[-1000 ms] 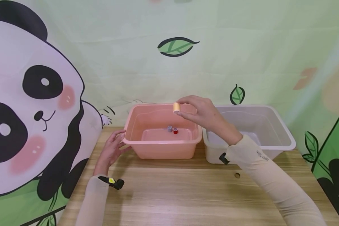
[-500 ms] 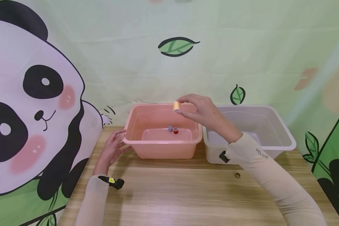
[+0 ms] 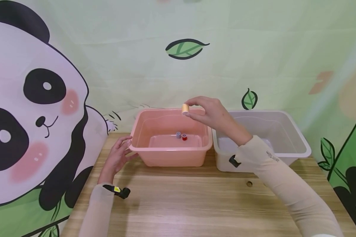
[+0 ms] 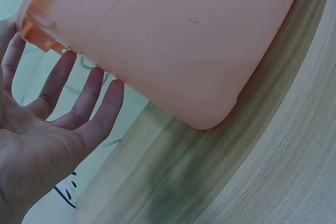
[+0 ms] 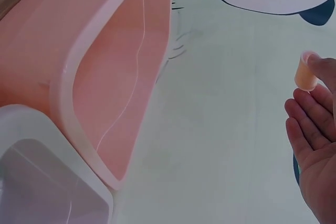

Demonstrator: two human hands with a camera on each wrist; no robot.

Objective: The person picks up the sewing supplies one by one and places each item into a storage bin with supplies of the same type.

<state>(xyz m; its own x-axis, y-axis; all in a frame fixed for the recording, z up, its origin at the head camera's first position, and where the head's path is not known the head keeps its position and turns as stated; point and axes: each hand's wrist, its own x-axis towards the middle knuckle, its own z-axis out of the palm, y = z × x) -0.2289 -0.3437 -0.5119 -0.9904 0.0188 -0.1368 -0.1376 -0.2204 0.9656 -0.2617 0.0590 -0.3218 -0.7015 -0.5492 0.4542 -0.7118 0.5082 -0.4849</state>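
Observation:
My right hand (image 3: pixel 216 113) pinches a small pale-orange spool-like cylinder (image 3: pixel 185 109) with a whitish end, between thumb and fingers. It is held up above the back part of the pink tub (image 3: pixel 170 149); in the right wrist view the cylinder (image 5: pixel 305 72) shows against the backdrop. On the tub floor, a small grey-blue cylinder (image 3: pixel 178 135) and a small red one (image 3: pixel 184 137) stand close together. My left hand (image 3: pixel 117 158) is at the tub's left side, with fairly straight, spread fingers (image 4: pixel 89 95) touching it around the rim.
A light grey tub (image 3: pixel 284 155) stands right beside the pink one, partly hidden by my right forearm. Both sit on a wooden table (image 3: pixel 178 204) with a small round mark or hole (image 3: pixel 249 184). Behind hangs a cloth backdrop (image 3: pixel 130 75) printed with a panda and leaves.
My right hand has risen slightly with the pale-orange cylinder. The left hand, both tubs and the two cylinders inside keep their places.

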